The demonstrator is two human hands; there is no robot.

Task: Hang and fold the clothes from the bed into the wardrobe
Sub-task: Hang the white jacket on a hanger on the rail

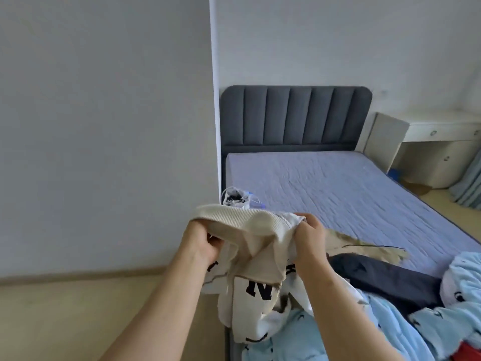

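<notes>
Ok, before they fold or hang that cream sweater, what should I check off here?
1. Left hand grips the sweater: ok.
2. Right hand grips it too: ok.
3. Sweater straightened out: not ok, bunched.
4. Sweater clear of the blue clothes: cannot tell, its lower part hangs against them.
5. Mattress space for folding: ok, far end shows only the sheet.

At the far right we see a white desk [447, 135] with round knobs on its drawers, and a pale blue curtain [467, 183] just beside it. Brown cardboard [417, 188] lies below on the light wooden floor [52, 321].
</notes>
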